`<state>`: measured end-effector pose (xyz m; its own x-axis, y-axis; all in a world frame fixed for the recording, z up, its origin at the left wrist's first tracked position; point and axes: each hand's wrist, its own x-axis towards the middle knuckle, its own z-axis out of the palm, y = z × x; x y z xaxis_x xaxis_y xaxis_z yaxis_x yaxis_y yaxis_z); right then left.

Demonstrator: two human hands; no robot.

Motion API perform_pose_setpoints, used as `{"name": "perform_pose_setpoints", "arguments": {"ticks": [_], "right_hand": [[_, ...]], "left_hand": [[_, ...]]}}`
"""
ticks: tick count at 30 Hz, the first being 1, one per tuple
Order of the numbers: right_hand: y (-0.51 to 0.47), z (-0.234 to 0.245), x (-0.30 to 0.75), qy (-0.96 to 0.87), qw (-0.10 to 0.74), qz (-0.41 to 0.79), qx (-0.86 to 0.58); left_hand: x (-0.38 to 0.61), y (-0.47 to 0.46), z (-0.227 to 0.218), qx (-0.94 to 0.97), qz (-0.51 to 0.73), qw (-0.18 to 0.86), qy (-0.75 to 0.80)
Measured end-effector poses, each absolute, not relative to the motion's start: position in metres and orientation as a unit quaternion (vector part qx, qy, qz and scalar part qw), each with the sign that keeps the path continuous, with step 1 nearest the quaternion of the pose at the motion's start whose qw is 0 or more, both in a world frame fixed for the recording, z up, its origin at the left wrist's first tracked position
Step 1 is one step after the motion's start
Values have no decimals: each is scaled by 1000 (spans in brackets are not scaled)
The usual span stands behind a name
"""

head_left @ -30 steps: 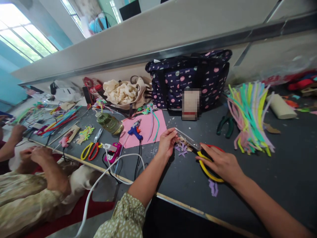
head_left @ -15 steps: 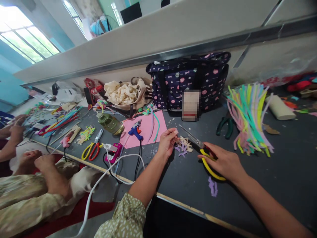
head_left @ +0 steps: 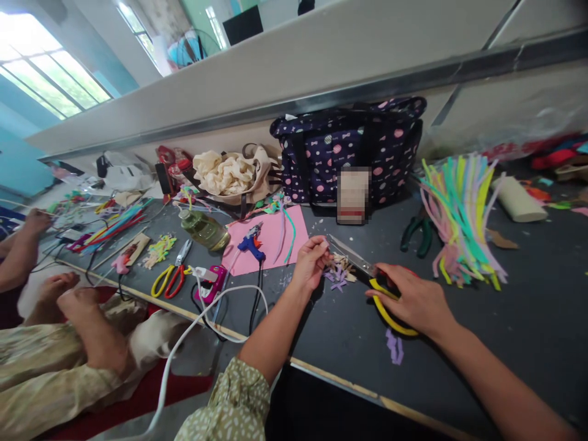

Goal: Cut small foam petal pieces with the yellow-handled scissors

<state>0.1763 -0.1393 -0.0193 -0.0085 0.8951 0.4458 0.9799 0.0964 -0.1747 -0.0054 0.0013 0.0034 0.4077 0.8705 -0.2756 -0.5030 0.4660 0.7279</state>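
Observation:
My right hand [head_left: 413, 300] grips scissors [head_left: 367, 274] with yellow and red handles, their blades pointing left toward my other hand. My left hand [head_left: 311, 263] is pinched on a small pale piece right at the blade tips; I cannot make out what it is. Below the blades lies a little heap of cream and purple cut scraps [head_left: 339, 274] on the dark table [head_left: 528, 318]. A purple scrap [head_left: 395, 346] lies near my right wrist.
A bundle of coloured pipe cleaners [head_left: 463, 217] and green pliers [head_left: 416, 231] lie right. A dotted navy bag [head_left: 353, 150] stands behind. Pink paper [head_left: 271, 242], a blue glue gun [head_left: 250, 242], a bottle [head_left: 204, 228], other scissors [head_left: 172, 275] and white cable [head_left: 184, 343] lie left. Another person's hands [head_left: 78, 300] are at far left.
The scissor blades opened half a second ago and are closed again near my left fingertips. The person at the left shifted their hands.

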Motion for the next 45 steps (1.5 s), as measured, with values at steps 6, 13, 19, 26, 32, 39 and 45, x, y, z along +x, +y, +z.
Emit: {"name": "perform_pose_setpoints", "arguments": {"ticks": [6, 13, 19, 26, 32, 39, 45], "right_hand": [[-140, -21, 175, -713, 234, -78, -657], [-141, -21, 174, -721, 237, -80, -646], [-142, -20, 173, -727, 240, -81, -638], [-142, -22, 173, -729, 244, -73, -635], [-143, -24, 173, -733, 240, -72, -632], [-143, -21, 171, -730, 233, -71, -638], [-143, -10, 167, -685, 207, -77, -694]], "left_hand": [[-4, 1, 0, 308, 428, 791, 311], [-4, 1, -3, 321, 425, 793, 295], [-4, 2, -6, 327, 420, 792, 300], [-4, 3, -9, 326, 422, 798, 280], [-3, 3, -8, 328, 419, 799, 280], [-2, 2, -6, 323, 421, 794, 296], [-3, 0, 0, 327, 462, 759, 323]]}}
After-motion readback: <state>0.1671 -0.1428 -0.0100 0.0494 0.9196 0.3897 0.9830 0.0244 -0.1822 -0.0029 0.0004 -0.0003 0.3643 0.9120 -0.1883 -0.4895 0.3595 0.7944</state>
